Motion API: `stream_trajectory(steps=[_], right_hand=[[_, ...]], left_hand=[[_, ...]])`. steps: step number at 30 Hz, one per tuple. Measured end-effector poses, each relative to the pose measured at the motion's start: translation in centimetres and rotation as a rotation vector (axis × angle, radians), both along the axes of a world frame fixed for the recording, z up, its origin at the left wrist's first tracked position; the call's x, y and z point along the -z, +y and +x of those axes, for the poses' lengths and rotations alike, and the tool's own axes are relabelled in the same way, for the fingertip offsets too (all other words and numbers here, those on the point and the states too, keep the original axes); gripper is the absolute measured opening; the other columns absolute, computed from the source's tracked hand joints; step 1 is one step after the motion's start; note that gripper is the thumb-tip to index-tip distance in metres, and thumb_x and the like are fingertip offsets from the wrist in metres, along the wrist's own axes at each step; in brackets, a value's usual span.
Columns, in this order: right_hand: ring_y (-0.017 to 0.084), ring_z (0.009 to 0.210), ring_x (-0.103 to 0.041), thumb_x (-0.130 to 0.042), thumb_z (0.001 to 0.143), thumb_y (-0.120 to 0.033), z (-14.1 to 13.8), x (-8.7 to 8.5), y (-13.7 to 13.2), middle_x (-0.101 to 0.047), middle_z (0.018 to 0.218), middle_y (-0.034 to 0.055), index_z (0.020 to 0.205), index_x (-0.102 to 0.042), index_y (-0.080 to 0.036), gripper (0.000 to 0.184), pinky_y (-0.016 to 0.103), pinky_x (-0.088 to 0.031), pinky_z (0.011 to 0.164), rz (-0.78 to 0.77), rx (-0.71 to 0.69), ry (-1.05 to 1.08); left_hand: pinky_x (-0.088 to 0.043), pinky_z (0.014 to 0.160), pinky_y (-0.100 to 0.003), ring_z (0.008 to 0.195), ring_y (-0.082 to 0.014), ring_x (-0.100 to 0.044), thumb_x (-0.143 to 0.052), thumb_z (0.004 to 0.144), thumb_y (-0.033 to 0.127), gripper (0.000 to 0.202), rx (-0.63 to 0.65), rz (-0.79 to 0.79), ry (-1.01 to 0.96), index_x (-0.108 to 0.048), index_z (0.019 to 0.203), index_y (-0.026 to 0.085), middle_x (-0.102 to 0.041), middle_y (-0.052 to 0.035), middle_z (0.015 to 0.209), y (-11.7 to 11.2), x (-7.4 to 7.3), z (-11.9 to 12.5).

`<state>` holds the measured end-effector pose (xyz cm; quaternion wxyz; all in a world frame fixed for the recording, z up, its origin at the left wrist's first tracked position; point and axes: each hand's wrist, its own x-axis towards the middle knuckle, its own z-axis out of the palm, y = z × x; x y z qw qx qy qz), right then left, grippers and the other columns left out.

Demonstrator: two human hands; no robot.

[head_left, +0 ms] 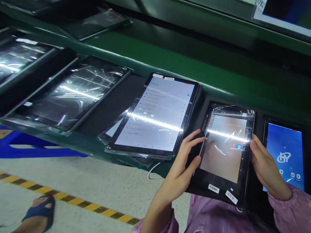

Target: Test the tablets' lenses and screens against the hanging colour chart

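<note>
Between my two hands is a tablet [222,149] in clear film, tilted toward me. Its lit screen shows a blurred brownish picture with a round blue camera icon, and two white barcode labels sit on its lower bezel. My left hand [183,165] grips the left edge, thumb and fingertips against the side. At the opposite edge, my right hand [266,165] has its thumb on the rim; its other fingers are hidden behind. Left of them lies a larger tablet [155,113] with a white settings list. A third tablet [284,152] with a blue home screen lies beyond my right hand.
Dark tablets in glossy film [75,94] line the green bench [145,51] to the left. A white cable [152,170] hangs at its front edge. Below are a blue bin [48,147], yellow-black floor tape [77,200] and another person's sandalled foot [40,212]. A screen [286,14] stands upper right.
</note>
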<state>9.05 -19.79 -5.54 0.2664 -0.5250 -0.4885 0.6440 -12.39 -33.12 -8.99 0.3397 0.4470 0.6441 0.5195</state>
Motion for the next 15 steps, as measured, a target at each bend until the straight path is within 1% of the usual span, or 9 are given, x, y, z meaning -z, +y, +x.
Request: stream_trajectory(steps=[3, 5, 7, 10, 12, 15], right_hand=[[0.031, 0.131, -0.060, -0.068, 0.094, -0.063, -0.1, 0.4, -0.5, -0.066, 0.139, 0.0017, 0.139, -0.063, -0.035, 0.053, 0.050, -0.053, 0.109, -0.065, 0.016, 0.044], [0.031, 0.121, -0.066, -0.068, 0.095, -0.061, 0.0, 0.4, -0.7, -0.069, 0.133, 0.0045, 0.137, -0.063, -0.032, 0.051, 0.048, -0.059, 0.099, -0.043, 0.003, 0.097], [0.030, 0.115, -0.068, -0.069, 0.095, -0.058, 0.3, 0.3, -0.9, -0.070, 0.130, 0.0061, 0.132, -0.065, -0.031, 0.046, 0.046, -0.059, 0.095, 0.026, 0.009, 0.133], [0.028, 0.119, -0.066, -0.069, 0.097, -0.053, 0.9, 0.2, -1.0, -0.069, 0.133, 0.0055, 0.129, -0.066, -0.031, 0.039, 0.044, -0.054, 0.102, 0.129, 0.005, 0.189], [0.027, 0.121, -0.064, -0.066, 0.100, -0.051, 1.1, 0.1, -1.0, -0.068, 0.134, 0.0048, 0.130, -0.065, -0.032, 0.036, 0.043, -0.052, 0.105, 0.155, -0.041, 0.213], [0.025, 0.121, -0.064, -0.064, 0.102, -0.049, 1.2, 0.0, -1.0, -0.068, 0.134, 0.0036, 0.132, -0.064, -0.034, 0.034, 0.041, -0.052, 0.105, 0.151, -0.069, 0.231]], left_hand=[[-0.028, 0.128, -0.049, 0.155, -0.0283, -0.032, -0.055, 0.104, 0.034, 0.045, -0.048, -0.001, 0.006, -0.048, 0.149, 0.034, -0.039, -0.0056, 0.165, 0.3, -0.2, 0.5], [-0.027, 0.129, -0.048, 0.155, -0.0282, -0.032, -0.058, 0.103, 0.036, 0.054, -0.108, -0.002, 0.006, -0.041, 0.154, 0.031, -0.041, -0.0075, 0.164, 0.4, -0.2, 1.0], [-0.026, 0.130, -0.048, 0.155, -0.0288, -0.032, -0.060, 0.102, 0.039, 0.060, -0.157, -0.005, -0.007, -0.038, 0.157, 0.029, -0.041, -0.0087, 0.165, 0.4, 0.0, 1.6], [-0.028, 0.129, -0.046, 0.154, -0.0291, -0.034, -0.064, 0.099, 0.041, 0.065, -0.200, 0.016, -0.070, -0.039, 0.158, 0.029, -0.041, -0.0077, 0.165, 0.3, 0.7, 2.4], [-0.032, 0.127, -0.043, 0.151, -0.0285, -0.041, -0.068, 0.097, 0.041, 0.065, -0.237, 0.066, -0.145, -0.044, 0.156, 0.030, -0.046, -0.0064, 0.162, 0.2, 1.3, 2.8], [-0.042, 0.121, -0.038, 0.144, -0.0278, -0.051, -0.068, 0.096, 0.045, 0.055, -0.275, 0.181, -0.314, -0.056, 0.148, 0.030, -0.057, -0.0057, 0.154, 0.3, 1.8, 2.7]])
